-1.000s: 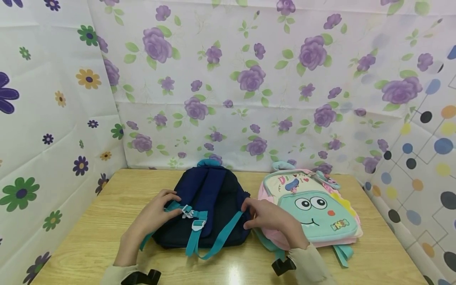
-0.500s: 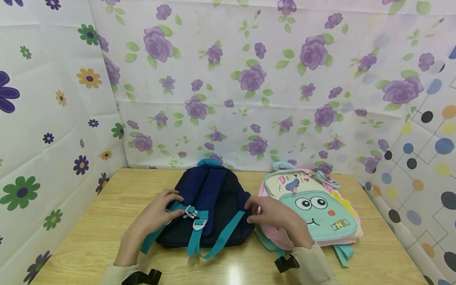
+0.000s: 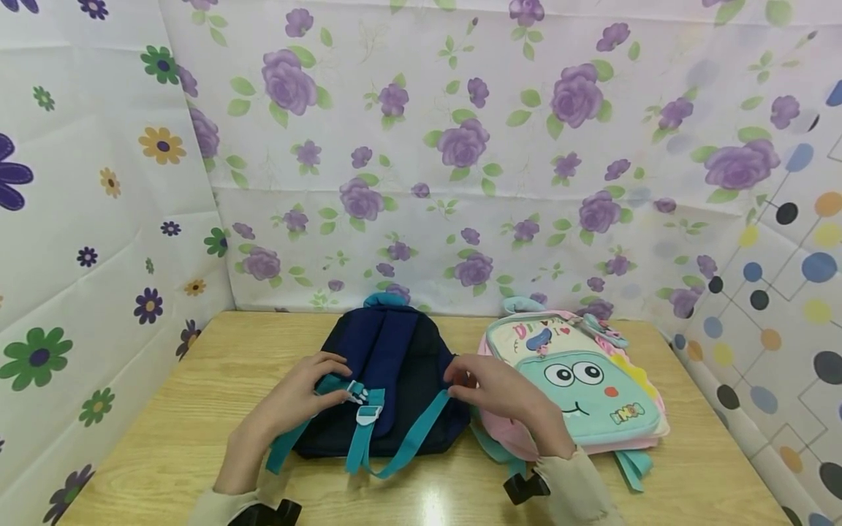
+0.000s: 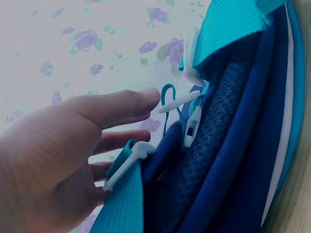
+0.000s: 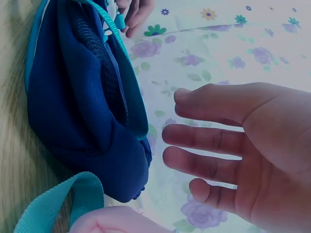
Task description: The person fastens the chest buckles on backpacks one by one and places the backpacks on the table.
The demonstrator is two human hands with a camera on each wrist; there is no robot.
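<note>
Left hand [image 3: 297, 394], right hand [image 3: 498, 386] — one navy backpack [image 3: 393, 372] between, one pastel backpack [image 3: 595, 409].

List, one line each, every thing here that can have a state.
Navy backpack: lying, strap side up
White clip: can't tell if fastened
Teal strap: slack, looped
Pink-and-mint backpack: lying, front up
Left grip: open, thumb extended
Right grip: open, holding nothing

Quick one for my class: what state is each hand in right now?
Left hand: open, near the teal strap.
Right hand: open, holding nothing.
</note>
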